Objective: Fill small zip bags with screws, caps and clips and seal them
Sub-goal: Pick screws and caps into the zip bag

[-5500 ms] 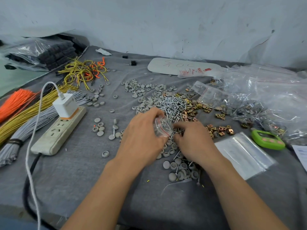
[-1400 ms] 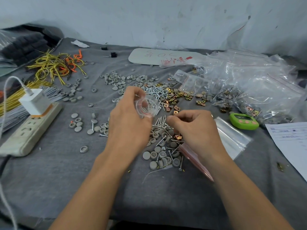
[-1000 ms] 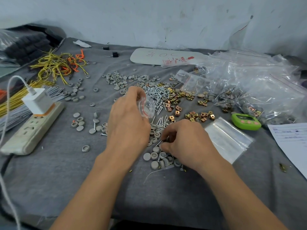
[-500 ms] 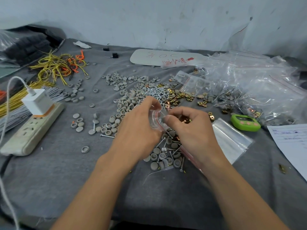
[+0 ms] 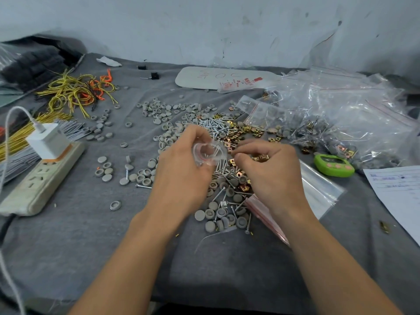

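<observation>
Left hand (image 5: pixel 181 171): raised just above the middle of the counter, thumb and fingers pinching a small clear zip bag (image 5: pixel 208 153) with its mouth held open toward the right.
Right hand (image 5: pixel 270 176): just right of the bag's mouth and not touching it, fingers curled round a few gold clips (image 5: pixel 260 158).
Hands together or apart: close side by side, a small gap between them.
Zip bag contents: blurred; something thin and silvery shows inside, too unclear to name.
Screws (image 5: pixel 216 126): a silver heap just beyond the hands, with more loose ones under and near the hands.
Caps (image 5: pixel 166 114): grey round ones spread across the far middle of the counter, smaller groups to the left, another heap (image 5: pixel 225 214) mixed with screws near the wrists.
Loose clips (image 5: pixel 245 129): scattered right of the screw heap.
Counter (image 5: pixel 68 242): covered in grey cloth.
Empty bags (image 5: pixel 318 192): a flat clear stack right of the right hand.
Filled bags (image 5: pixel 341 123): a large pile at far right.
Green timer (image 5: pixel 334 164): right, near the filled bags.
Paper sheet (image 5: pixel 400 196): at the right edge.
Power strip (image 5: pixel 43 178): left, with a white charger (image 5: pixel 48 140) plugged in.
Wires (image 5: pixel 77 92): yellow and orange, tangled at far left.
</observation>
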`<state>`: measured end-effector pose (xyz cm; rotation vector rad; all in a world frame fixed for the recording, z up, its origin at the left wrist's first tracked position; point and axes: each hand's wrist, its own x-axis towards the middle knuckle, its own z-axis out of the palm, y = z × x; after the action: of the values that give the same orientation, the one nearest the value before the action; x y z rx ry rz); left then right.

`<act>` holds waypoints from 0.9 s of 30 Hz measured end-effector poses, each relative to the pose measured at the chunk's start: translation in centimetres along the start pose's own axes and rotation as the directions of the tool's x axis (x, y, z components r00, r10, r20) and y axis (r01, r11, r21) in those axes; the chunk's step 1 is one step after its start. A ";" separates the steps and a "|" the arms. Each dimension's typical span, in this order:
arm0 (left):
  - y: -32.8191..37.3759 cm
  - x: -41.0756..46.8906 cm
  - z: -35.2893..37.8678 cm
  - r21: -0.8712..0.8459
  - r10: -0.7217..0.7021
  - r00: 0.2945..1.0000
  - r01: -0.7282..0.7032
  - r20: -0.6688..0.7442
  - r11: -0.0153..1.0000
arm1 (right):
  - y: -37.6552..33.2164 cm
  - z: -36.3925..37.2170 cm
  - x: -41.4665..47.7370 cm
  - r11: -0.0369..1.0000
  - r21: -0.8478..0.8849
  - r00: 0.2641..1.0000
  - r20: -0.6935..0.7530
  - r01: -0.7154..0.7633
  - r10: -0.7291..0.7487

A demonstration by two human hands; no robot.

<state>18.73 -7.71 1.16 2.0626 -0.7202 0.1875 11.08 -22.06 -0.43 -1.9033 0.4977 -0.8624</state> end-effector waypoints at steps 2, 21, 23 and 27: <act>-0.2 0.0 -0.2 -0.009 -0.041 0.998 0.040 -0.057 0.999 | -0.1 -0.4 -0.2 0.966 -0.256 0.999 0.045 0.016 -0.005; -1.2 0.2 0.7 0.342 0.051 0.994 -0.081 0.097 0.936 | -0.1 -0.2 -0.7 0.944 -0.330 0.997 0.071 0.022 0.002; -1.1 0.2 0.8 0.322 0.058 0.991 -0.095 0.123 0.942 | -0.1 -0.1 -0.6 0.991 -0.132 0.995 0.091 -0.019 0.031; -0.7 0.2 1.0 0.249 0.039 0.983 -0.084 0.181 0.965 | 0.3 0.7 -0.7 0.990 0.108 0.967 0.247 -0.090 0.061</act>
<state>19.09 -8.29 0.20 2.3253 -0.9081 0.1421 11.11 -21.32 -1.12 -1.8377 0.3590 -0.5847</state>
